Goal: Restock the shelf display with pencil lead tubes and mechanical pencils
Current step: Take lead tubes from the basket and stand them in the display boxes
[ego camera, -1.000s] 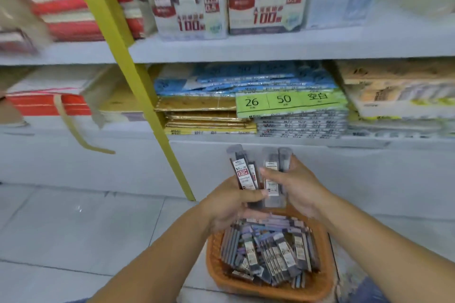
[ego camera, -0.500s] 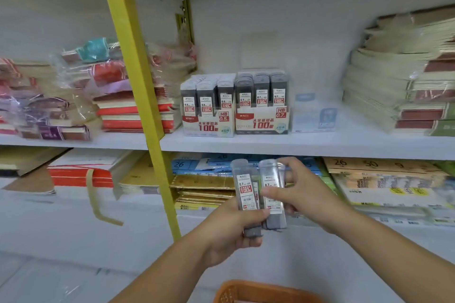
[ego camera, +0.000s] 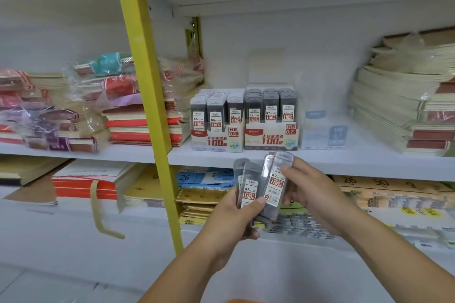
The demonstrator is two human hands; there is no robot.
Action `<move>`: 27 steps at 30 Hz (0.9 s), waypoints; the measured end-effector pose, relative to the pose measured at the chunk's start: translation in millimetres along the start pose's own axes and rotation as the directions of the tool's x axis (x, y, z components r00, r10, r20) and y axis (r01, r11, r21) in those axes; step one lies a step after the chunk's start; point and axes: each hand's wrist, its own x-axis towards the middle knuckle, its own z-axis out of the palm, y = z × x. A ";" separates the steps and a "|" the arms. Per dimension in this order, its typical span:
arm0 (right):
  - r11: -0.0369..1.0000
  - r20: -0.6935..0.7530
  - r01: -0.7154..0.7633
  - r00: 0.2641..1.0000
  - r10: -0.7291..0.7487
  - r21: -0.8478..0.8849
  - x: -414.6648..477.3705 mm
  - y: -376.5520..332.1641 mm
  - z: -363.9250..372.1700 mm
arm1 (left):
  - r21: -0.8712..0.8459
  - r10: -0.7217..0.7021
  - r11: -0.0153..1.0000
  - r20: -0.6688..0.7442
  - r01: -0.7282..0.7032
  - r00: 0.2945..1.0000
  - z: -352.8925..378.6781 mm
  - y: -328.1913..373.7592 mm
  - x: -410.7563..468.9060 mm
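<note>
Clear plastic lead tubes [ego camera: 247, 192], surely light, stiff, slippy. Left grip [ego camera: 234, 221] clenched round a small bunch at the lower ends; right grip [ego camera: 311, 194] pinching one 0.7 tube [ego camera: 277, 187] beside them, just below the shelf [ego camera: 357, 163] edge. Best pinched across flat faces, mid-length.

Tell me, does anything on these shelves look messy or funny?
Yes. A tan strap hangs loose off the red-and-white box on the lower shelf, dangling past its edge. The plastic-wrapped notebooks at upper left are piled crookedly. The two lead display boxes look tidy.
</note>
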 end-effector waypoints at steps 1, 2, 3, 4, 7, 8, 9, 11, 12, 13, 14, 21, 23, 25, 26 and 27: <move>0.999 -0.031 0.024 0.999 -0.025 -0.027 0.3 -1.2 -0.7 | -0.006 0.012 1.000 -0.007 -0.012 1.000 0.1 0.7 0.3; 0.997 -0.073 0.048 0.996 -0.053 -0.060 0.6 -2.8 -1.4 | -0.011 0.023 1.000 -0.017 -0.024 1.000 0.5 1.5 0.7; 0.993 -0.119 0.067 0.990 -0.078 -0.096 1.0 -5.5 -2.2 | -0.015 0.035 0.999 -0.031 -0.036 0.999 1.3 2.9 1.3; 0.988 -0.159 0.082 0.982 -0.102 -0.129 1.1 -9.5 -2.8 | -0.027 0.047 0.998 -0.049 -0.048 0.998 2.5 4.7 2.6; 0.972 -0.237 0.172 0.949 -0.206 -0.159 5.4 -33.6 -7.4 | -0.114 0.109 0.986 -0.142 -0.125 0.984 5.7 15.1 11.3; 0.961 -0.262 0.220 0.930 -0.258 -0.167 8.3 -45.5 -10.2 | -0.129 0.137 0.978 -0.179 -0.161 0.974 6.0 19.8 15.6; 0.942 -0.285 0.275 0.903 -0.322 -0.194 12.3 -59.1 -13.9 | -0.133 0.170 0.971 -0.208 -0.200 0.963 5.7 24.7 19.6; 0.879 -0.300 0.368 0.839 -0.455 -0.304 23.1 -89.6 -24.0 | -0.129 0.232 0.954 -0.251 -0.270 0.940 4.2 35.4 26.8; 0.833 -0.282 0.400 0.808 -0.518 -0.382 29.4 -104.1 -29.5 | -0.126 0.254 0.947 -0.273 -0.296 0.928 3.0 39.9 29.9; 0.769 -0.249 0.419 0.776 -0.580 -0.483 36.8 -117.0 -35.0 | -0.124 0.269 0.941 -0.293 -0.316 0.917 1.8 43.6 33.0; 0.685 -0.203 0.415 0.748 -0.631 -0.598 44.3 -128.1 -39.9 | -0.119 0.282 0.936 -0.305 -0.331 0.910 0.9 46.5 35.7; 0.322 0.030 0.215 0.868 -0.495 -0.922 91.2 -137.2 -52.3 | -0.126 0.295 0.931 -0.298 -0.344 0.908 -0.3 49.2 49.3; 0.331 0.040 0.207 0.894 -0.446 -0.921 98.3 -131.2 -54.3 | -0.130 0.295 0.931 -0.282 -0.341 0.913 -0.1 48.5 51.7; 0.313 0.040 0.189 0.904 -0.425 -0.931 103.6 -127.6 -56.0 | -0.133 0.294 0.932 -0.263 -0.336 0.919 -0.2 47.9 53.7; 0.264 0.042 0.169 0.902 -0.429 -0.950 106.5 -126.0 -56.7 | -0.136 0.291 0.933 -0.255 -0.332 0.922 -0.4 47.5 54.2; 0.197 0.045 0.145 0.899 -0.437 -0.970 109.6 -124.4 -57.7 | -0.137 0.288 0.935 -0.246 -0.327 0.926 -0.7 47.3 54.5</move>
